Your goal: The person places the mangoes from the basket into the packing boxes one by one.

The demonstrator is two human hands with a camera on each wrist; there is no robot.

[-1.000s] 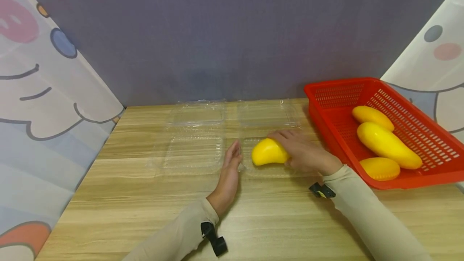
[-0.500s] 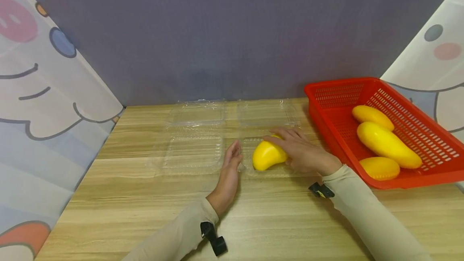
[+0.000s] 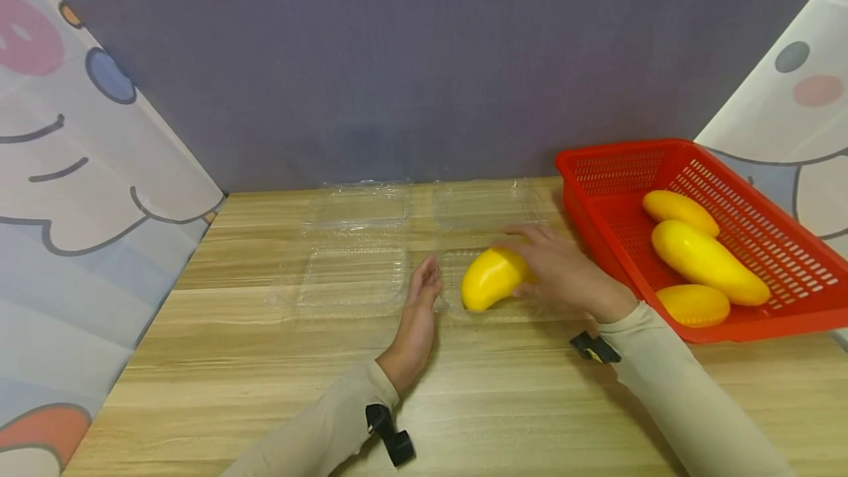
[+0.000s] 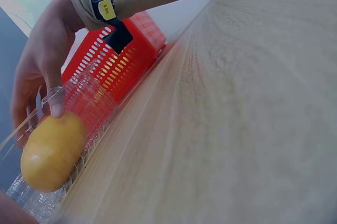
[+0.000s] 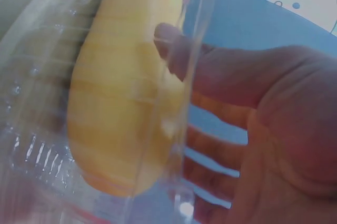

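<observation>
Mango lies in the right clear box's near half, right hand curled round it; left hand straight-fingered at the box's left side. Uneven release, I judge, could roll it.

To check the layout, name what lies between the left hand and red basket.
Head view: a clear container, the yellow fruit in it, and the right hand.

Beyond the grip we see a plain purplish-grey wall, and beneath it a wood-grain tabletop catching a soft pale sheen on the near side. Left of the grip we find a cartoon-printed panel; far right, another pale printed panel.
</observation>
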